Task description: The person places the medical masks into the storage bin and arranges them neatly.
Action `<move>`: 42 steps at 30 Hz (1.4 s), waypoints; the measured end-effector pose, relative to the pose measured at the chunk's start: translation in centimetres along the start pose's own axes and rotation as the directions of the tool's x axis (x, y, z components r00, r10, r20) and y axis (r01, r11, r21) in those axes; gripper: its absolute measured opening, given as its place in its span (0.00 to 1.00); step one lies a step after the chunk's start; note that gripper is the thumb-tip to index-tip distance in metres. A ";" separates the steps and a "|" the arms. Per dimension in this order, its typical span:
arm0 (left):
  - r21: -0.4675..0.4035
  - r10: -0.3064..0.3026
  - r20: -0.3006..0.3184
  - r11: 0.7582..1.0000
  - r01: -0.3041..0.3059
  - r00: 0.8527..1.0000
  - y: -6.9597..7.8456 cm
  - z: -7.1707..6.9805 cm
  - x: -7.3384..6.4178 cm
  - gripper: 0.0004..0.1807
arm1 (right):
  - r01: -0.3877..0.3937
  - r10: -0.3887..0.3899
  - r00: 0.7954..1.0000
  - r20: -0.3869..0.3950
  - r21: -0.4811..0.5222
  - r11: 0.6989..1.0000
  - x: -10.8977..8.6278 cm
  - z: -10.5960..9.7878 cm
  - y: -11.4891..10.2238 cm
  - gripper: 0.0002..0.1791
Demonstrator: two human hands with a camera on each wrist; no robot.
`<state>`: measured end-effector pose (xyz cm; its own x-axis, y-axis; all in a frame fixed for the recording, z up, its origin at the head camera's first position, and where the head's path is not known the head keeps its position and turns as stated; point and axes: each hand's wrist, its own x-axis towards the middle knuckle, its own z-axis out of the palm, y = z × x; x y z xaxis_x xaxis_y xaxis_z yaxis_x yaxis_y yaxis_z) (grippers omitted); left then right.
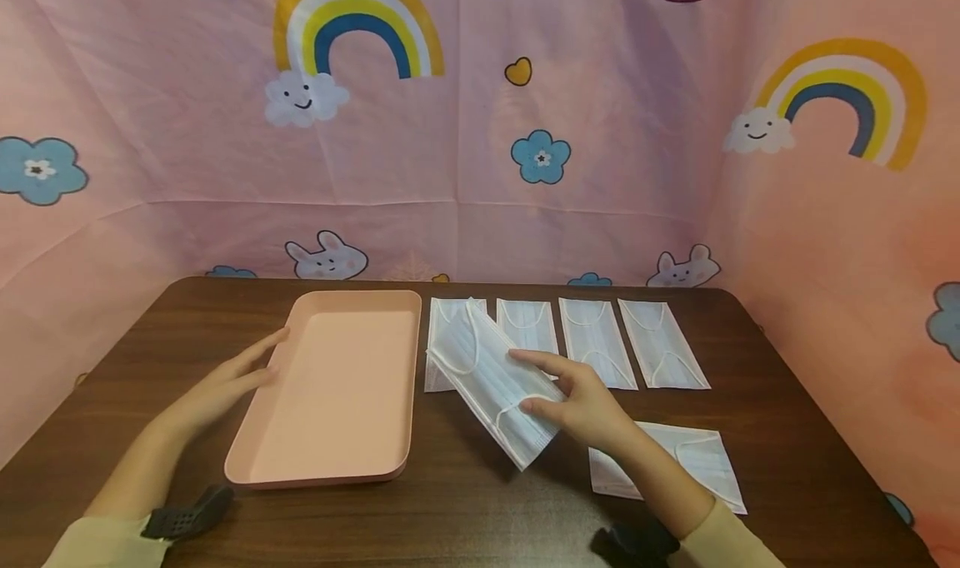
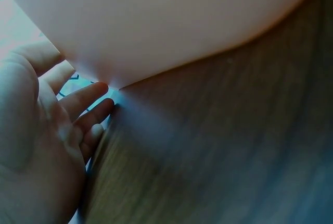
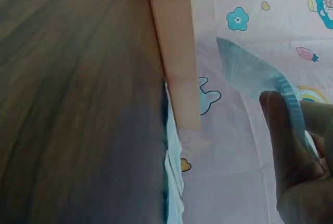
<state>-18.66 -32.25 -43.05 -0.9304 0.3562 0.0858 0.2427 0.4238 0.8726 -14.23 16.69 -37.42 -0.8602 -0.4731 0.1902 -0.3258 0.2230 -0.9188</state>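
Observation:
My right hand [image 1: 581,401] pinches a pale blue-and-white disposable face mask [image 1: 487,372] between thumb and fingers, tilted and raised off the table. In the right wrist view the held mask [image 3: 247,70] curves up from between the fingertips. It overlaps the leftmost face mask [image 1: 441,376] of a row at the back. On the other side, my left hand [image 1: 217,393] rests its extended fingers along the left rim of a shallow pink tray [image 1: 337,393]. The tray's inside is bare. In the left wrist view, the fingers of the left hand [image 2: 52,125] lie beside the tray's edge.
Several face masks lie flat in a row right of the tray, the rightmost mask [image 1: 663,343] near the table's back right. Another mask [image 1: 701,460] lies sideways under the right forearm. Pink printed cloth [image 1: 600,176] hangs behind and beside the brown wooden table [image 1: 450,518].

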 end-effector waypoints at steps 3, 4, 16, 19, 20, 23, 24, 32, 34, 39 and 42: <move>-0.008 -0.002 -0.003 1.000 0.002 1.000 0.0 0.0 0.0 0.34 | 0.018 -0.017 0.999 -0.039 0.022 1.000 0.4 0.1 -0.3 0.32; -0.012 -0.004 -0.002 1.000 0.004 1.000 0.0 0.0 -0.1 0.34 | 0.022 -0.020 0.999 -0.050 0.034 0.999 0.6 0.2 -0.4 0.33; 0.002 0.041 0.004 0.999 -0.041 0.999 -0.3 0.2 -0.3 0.33 | 0.073 -0.043 0.986 -0.161 0.184 0.980 2.3 2.1 -2.2 0.34; -0.012 0.045 0.009 0.999 -0.045 0.999 -0.3 0.2 -0.2 0.33 | 0.080 -0.045 0.984 -0.172 0.206 0.975 2.8 2.6 -2.4 0.34; -0.014 0.044 0.008 0.999 -0.044 0.999 -0.3 0.2 -0.2 0.33 | 0.082 -0.045 0.984 -0.173 0.214 0.973 3.0 2.8 -2.5 0.34; -0.030 0.030 0.013 0.999 -0.030 0.999 -0.2 0.1 -0.1 0.33 | 0.083 -0.041 0.985 -0.169 0.249 0.965 3.7 3.5 -2.6 0.34; -0.036 0.022 0.012 0.999 -0.021 1.000 -0.1 0.0 -0.1 0.34 | 0.078 -0.036 0.986 -0.166 0.260 0.962 3.9 3.7 -2.7 0.34; -0.026 -0.002 0.023 1.000 0.003 1.000 0.0 -0.2 0.0 0.35 | 0.115 -0.064 0.980 -0.188 0.272 0.955 5.6 5.9 -2.5 0.34; -0.029 0.002 0.021 1.000 -0.001 1.000 -0.1 -0.2 0.0 0.35 | 0.125 -0.070 0.978 -0.196 0.287 0.950 6.0 6.5 -2.5 0.34; -0.023 0.008 0.012 1.000 -0.008 1.000 -0.3 -0.1 0.1 0.34 | 0.102 -0.027 0.975 -0.221 0.336 0.936 6.8 8.1 -2.5 0.34; -0.023 0.009 0.009 1.000 -0.008 1.000 -0.3 0.0 0.1 0.34 | 0.089 0.003 0.969 -0.246 0.363 0.928 7.3 9.0 -2.4 0.35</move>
<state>-18.84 -32.33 -43.33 -0.9259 0.3672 0.0891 0.2442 0.4015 0.8827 -16.16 5.00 -36.91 -0.9314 -0.2479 0.2666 -0.2366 -0.1446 -0.9608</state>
